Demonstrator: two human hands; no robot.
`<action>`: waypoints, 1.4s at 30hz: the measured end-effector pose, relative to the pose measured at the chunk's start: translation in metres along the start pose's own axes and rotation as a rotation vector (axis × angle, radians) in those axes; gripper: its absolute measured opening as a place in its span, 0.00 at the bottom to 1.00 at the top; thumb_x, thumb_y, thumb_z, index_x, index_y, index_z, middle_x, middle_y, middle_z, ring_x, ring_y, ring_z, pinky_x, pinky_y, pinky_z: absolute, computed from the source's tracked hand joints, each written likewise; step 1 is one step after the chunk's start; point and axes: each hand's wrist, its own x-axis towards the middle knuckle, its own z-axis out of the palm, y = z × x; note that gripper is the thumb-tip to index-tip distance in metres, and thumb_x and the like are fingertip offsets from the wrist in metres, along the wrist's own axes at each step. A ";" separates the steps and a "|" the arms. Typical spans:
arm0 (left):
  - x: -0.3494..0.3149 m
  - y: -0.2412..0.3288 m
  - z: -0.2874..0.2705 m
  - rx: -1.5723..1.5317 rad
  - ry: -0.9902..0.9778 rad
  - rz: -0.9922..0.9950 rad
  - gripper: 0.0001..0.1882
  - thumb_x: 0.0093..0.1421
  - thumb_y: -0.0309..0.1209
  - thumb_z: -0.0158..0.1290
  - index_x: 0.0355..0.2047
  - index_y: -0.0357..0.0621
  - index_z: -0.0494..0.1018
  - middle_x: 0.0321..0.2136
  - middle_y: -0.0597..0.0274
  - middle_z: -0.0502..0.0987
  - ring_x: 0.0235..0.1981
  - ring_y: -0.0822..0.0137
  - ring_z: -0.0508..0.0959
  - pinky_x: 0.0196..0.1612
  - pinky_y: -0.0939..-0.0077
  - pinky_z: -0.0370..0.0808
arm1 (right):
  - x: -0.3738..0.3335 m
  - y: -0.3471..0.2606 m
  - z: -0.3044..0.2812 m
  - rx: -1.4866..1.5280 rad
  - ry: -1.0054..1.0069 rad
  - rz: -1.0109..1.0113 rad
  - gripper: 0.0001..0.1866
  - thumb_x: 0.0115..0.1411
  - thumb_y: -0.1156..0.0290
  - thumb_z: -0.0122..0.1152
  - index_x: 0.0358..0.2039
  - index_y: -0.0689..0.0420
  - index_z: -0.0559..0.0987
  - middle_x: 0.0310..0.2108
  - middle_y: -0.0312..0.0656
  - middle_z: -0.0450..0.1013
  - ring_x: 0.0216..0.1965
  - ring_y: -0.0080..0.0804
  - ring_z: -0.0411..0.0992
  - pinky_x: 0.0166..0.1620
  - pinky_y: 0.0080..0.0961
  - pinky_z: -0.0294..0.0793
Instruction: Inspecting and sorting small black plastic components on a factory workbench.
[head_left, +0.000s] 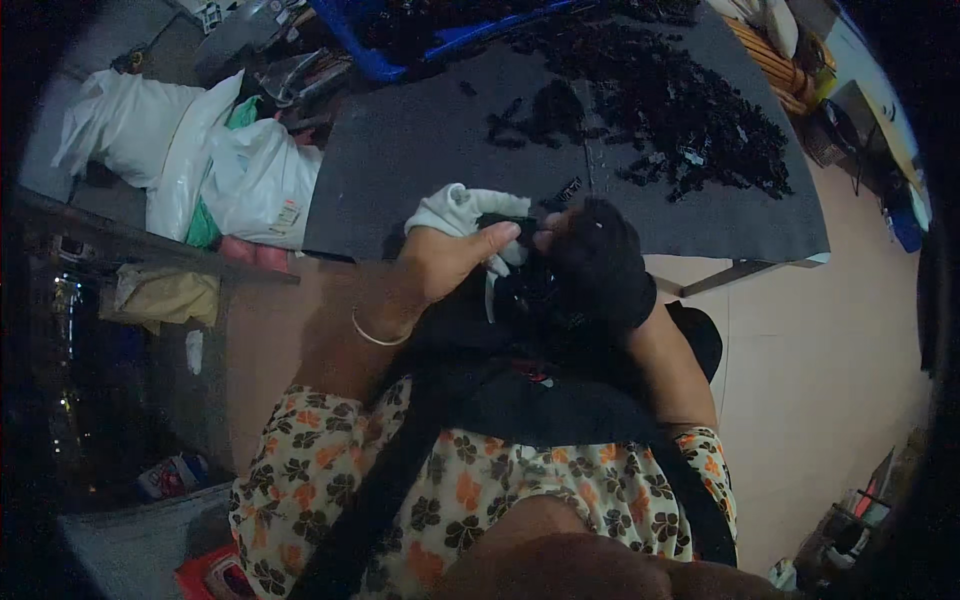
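Over the near edge of the grey table (400,150), my hands meet in front of my body. My left hand (440,260), partly covered by a white glove with the thumb bare, pinches a small black part (527,226). Wearing a black glove that leaves the fingertips bare, my right hand (605,262) has its fingers closed at the other side of that part. Its exact shape is too dark and small to make out. Another small black piece (568,192) lies on the table just beyond my hands. More dark material sits in my lap below them, hard to tell apart.
A large spread of small black parts (690,120) covers the table's far right. At the back stands a blue crate (385,65) with black pieces. White plastic bags (260,180) are heaped left of the table. An orange bundle (780,70) lies beyond the right corner.
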 end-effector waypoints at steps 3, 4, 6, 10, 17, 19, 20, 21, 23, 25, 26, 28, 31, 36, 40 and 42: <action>-0.012 0.003 -0.002 0.065 0.023 0.057 0.11 0.56 0.25 0.52 0.40 0.34 0.71 0.28 0.60 0.76 0.27 0.75 0.76 0.29 0.83 0.75 | 0.009 -0.017 -0.009 0.120 -0.043 0.132 0.15 0.45 0.68 0.57 0.35 0.58 0.74 0.36 0.46 0.70 0.38 0.44 0.69 0.40 0.39 0.67; -0.015 0.003 -0.001 0.137 0.041 0.112 0.13 0.56 0.26 0.52 0.41 0.34 0.71 0.28 0.60 0.76 0.27 0.75 0.75 0.29 0.83 0.74 | 0.013 -0.022 -0.010 0.169 -0.074 0.290 0.14 0.47 0.69 0.57 0.35 0.59 0.74 0.36 0.47 0.70 0.39 0.45 0.69 0.41 0.38 0.68; -0.018 0.003 0.002 0.247 0.030 0.201 0.12 0.56 0.25 0.52 0.40 0.34 0.71 0.29 0.58 0.76 0.28 0.74 0.76 0.29 0.82 0.74 | 0.007 -0.026 -0.001 0.357 -0.063 0.452 0.14 0.47 0.67 0.59 0.35 0.60 0.74 0.35 0.49 0.70 0.38 0.46 0.69 0.40 0.37 0.68; -0.023 -0.004 0.006 0.394 0.002 0.400 0.10 0.54 0.24 0.52 0.37 0.34 0.73 0.31 0.53 0.76 0.30 0.67 0.77 0.32 0.78 0.75 | 0.006 -0.028 -0.010 0.632 -0.144 0.670 0.17 0.47 0.63 0.62 0.33 0.62 0.74 0.33 0.53 0.71 0.36 0.49 0.71 0.38 0.38 0.69; 0.023 -0.002 -0.022 0.895 -0.184 0.593 0.28 0.51 0.47 0.54 0.46 0.40 0.67 0.44 0.48 0.70 0.45 0.56 0.71 0.44 0.67 0.69 | -0.003 -0.002 -0.028 0.463 -0.426 0.487 0.16 0.47 0.67 0.63 0.35 0.63 0.75 0.32 0.50 0.72 0.34 0.40 0.73 0.36 0.30 0.71; 0.058 0.009 -0.023 1.160 -0.046 0.891 0.28 0.51 0.48 0.54 0.46 0.40 0.67 0.46 0.48 0.67 0.45 0.52 0.70 0.46 0.64 0.68 | 0.007 0.003 -0.035 0.235 -0.299 0.547 0.14 0.48 0.67 0.60 0.34 0.61 0.76 0.32 0.49 0.72 0.34 0.43 0.72 0.38 0.33 0.70; 0.079 0.014 -0.018 1.282 -0.029 0.948 0.28 0.51 0.47 0.54 0.45 0.39 0.67 0.45 0.49 0.68 0.44 0.50 0.70 0.47 0.63 0.67 | 0.005 0.009 -0.031 0.226 -0.298 0.555 0.14 0.48 0.67 0.60 0.34 0.61 0.76 0.32 0.49 0.72 0.34 0.43 0.72 0.38 0.33 0.70; 0.099 0.016 -0.009 1.234 -0.058 0.852 0.26 0.51 0.46 0.54 0.44 0.39 0.69 0.45 0.50 0.68 0.45 0.49 0.69 0.47 0.63 0.67 | -0.001 0.019 -0.022 -0.011 -0.116 0.389 0.13 0.49 0.66 0.57 0.35 0.58 0.76 0.34 0.50 0.72 0.35 0.45 0.71 0.38 0.36 0.69; 0.127 0.005 -0.010 1.147 0.052 0.679 0.18 0.51 0.44 0.53 0.36 0.44 0.73 0.41 0.56 0.72 0.42 0.50 0.72 0.41 0.60 0.70 | 0.011 0.027 -0.014 -0.213 0.069 0.174 0.12 0.51 0.65 0.54 0.35 0.54 0.77 0.37 0.50 0.71 0.37 0.47 0.71 0.39 0.39 0.69; 0.149 0.007 -0.003 1.201 0.027 0.540 0.16 0.52 0.42 0.52 0.37 0.45 0.73 0.39 0.54 0.73 0.41 0.50 0.72 0.41 0.60 0.70 | 0.024 0.033 -0.019 -0.200 -0.111 0.117 0.09 0.49 0.69 0.55 0.31 0.55 0.77 0.29 0.46 0.71 0.32 0.42 0.70 0.38 0.36 0.68; 0.158 0.006 0.000 1.255 -0.004 0.400 0.15 0.53 0.40 0.51 0.37 0.46 0.73 0.38 0.53 0.74 0.40 0.49 0.73 0.41 0.59 0.70 | 0.019 0.040 -0.015 -0.204 -0.112 0.124 0.09 0.49 0.69 0.55 0.31 0.55 0.77 0.29 0.46 0.71 0.32 0.42 0.70 0.38 0.36 0.68; 0.168 0.001 -0.003 1.224 0.030 0.414 0.14 0.54 0.39 0.49 0.38 0.47 0.73 0.37 0.52 0.74 0.39 0.49 0.73 0.41 0.59 0.70 | 0.005 0.053 -0.002 -0.079 -0.205 0.176 0.07 0.49 0.70 0.55 0.30 0.55 0.77 0.28 0.43 0.71 0.31 0.42 0.69 0.34 0.36 0.68; 0.166 -0.014 -0.021 1.169 0.159 0.456 0.14 0.54 0.35 0.49 0.41 0.48 0.72 0.37 0.51 0.74 0.38 0.51 0.74 0.41 0.62 0.71 | 0.010 0.045 -0.004 -0.169 -0.250 0.112 0.07 0.50 0.68 0.55 0.30 0.55 0.77 0.28 0.43 0.71 0.30 0.42 0.69 0.34 0.35 0.68; 0.114 0.002 -0.020 0.073 0.038 0.135 0.12 0.59 0.25 0.45 0.43 0.37 0.70 0.38 0.55 0.74 0.35 0.64 0.77 0.37 0.77 0.75 | 0.006 0.036 -0.009 0.132 0.144 0.381 0.11 0.42 0.65 0.65 0.25 0.55 0.75 0.25 0.44 0.71 0.27 0.43 0.70 0.29 0.33 0.68; 0.083 -0.003 -0.012 -0.083 -0.157 0.136 0.14 0.58 0.23 0.46 0.46 0.37 0.69 0.39 0.59 0.74 0.35 0.69 0.76 0.37 0.79 0.75 | 0.003 0.032 0.006 0.384 0.230 0.565 0.16 0.39 0.64 0.68 0.24 0.58 0.72 0.26 0.45 0.70 0.28 0.44 0.71 0.29 0.34 0.69; 0.067 0.006 -0.005 0.103 -0.137 0.168 0.14 0.57 0.23 0.47 0.46 0.38 0.69 0.39 0.60 0.74 0.35 0.70 0.76 0.37 0.79 0.75 | 0.009 0.027 0.002 0.255 0.253 0.445 0.16 0.40 0.64 0.68 0.25 0.59 0.72 0.27 0.45 0.70 0.28 0.44 0.71 0.29 0.34 0.70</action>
